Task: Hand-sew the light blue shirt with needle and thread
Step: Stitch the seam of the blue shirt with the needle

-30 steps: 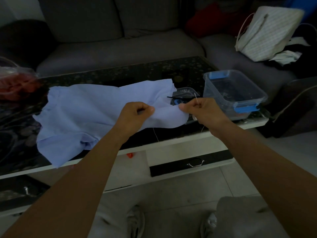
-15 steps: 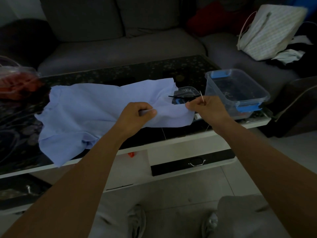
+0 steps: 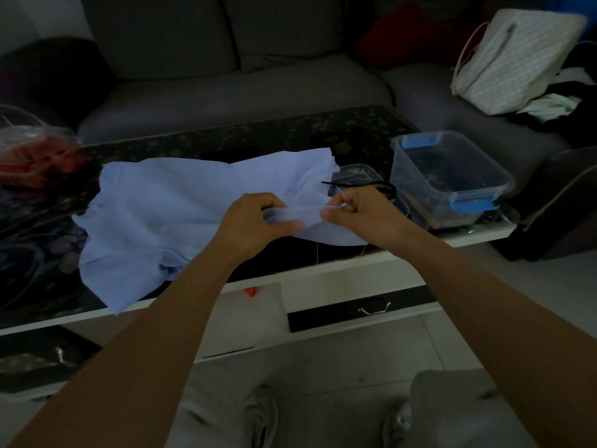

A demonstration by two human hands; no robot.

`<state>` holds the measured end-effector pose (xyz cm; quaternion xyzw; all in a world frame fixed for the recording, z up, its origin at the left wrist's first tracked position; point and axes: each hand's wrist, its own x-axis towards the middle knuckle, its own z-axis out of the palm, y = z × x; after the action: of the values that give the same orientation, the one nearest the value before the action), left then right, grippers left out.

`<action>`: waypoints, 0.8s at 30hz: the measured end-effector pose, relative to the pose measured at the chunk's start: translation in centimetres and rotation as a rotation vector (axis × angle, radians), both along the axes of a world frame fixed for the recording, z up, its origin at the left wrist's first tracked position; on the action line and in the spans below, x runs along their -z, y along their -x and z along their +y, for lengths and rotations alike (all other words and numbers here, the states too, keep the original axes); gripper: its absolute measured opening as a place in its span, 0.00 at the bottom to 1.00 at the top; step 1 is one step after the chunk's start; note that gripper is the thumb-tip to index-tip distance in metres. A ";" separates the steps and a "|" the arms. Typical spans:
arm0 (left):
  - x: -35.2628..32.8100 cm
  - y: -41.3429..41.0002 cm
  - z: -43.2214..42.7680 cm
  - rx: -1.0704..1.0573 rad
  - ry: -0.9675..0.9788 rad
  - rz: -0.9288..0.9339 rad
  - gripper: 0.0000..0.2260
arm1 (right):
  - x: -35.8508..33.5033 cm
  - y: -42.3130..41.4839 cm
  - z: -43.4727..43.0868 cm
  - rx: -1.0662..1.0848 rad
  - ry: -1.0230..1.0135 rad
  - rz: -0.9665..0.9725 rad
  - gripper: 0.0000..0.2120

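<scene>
Shirt (image 3: 181,205): thin light blue cloth, matt, creased.
Needle (image 3: 341,194): thin bright metal.
Surface (image 3: 258,137): dark, glossy, patterned top; smooth white edge.
Box (image 3: 420,189): clear smooth plastic, blue plastic clips.
Sofa (image 3: 226,92): grey matt cloth.
Drawer handle (image 3: 374,307): shiny metal.
Bag (image 3: 517,59): pale striped woven cloth, matt.

Light blue shirt (image 3: 168,208) spread rumpled on table; needle (image 3: 341,194) at raised hem.

A clear plastic box with blue latches (image 3: 452,176) stands just right of the right hand (image 3: 365,218), closing that end of the dark glass bench (image 3: 245,140). A small clear tub (image 3: 358,172) and black scissors (image 3: 352,184) fill the gap beside the light blue shirt (image 3: 168,202). Bare bench runs behind the shirt. A clear bag of red stuff (image 3: 35,156) blocks the far left.
</scene>
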<state>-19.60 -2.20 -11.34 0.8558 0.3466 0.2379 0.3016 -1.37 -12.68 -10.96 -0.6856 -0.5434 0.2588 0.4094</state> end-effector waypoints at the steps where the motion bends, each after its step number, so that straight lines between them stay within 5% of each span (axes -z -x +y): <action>1: 0.1 0.3 0.2 -0.033 0.008 -0.004 0.07 | 0.1 -0.1 0.0 0.008 0.002 -0.004 0.11; 6: 0.1 1.5 0.2 0.019 0.140 -0.142 0.05 | 0.5 -0.2 0.1 0.014 -0.001 -0.021 0.10; 24: 0.0 0.8 0.4 0.065 -0.019 -0.152 0.06 | 0.2 -0.2 -0.5 -0.013 -0.044 0.078 0.07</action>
<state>-20.40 -1.84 -11.38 0.8488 0.2923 0.2956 0.3266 -1.21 -13.15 -11.14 -0.6626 -0.5370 0.2758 0.4434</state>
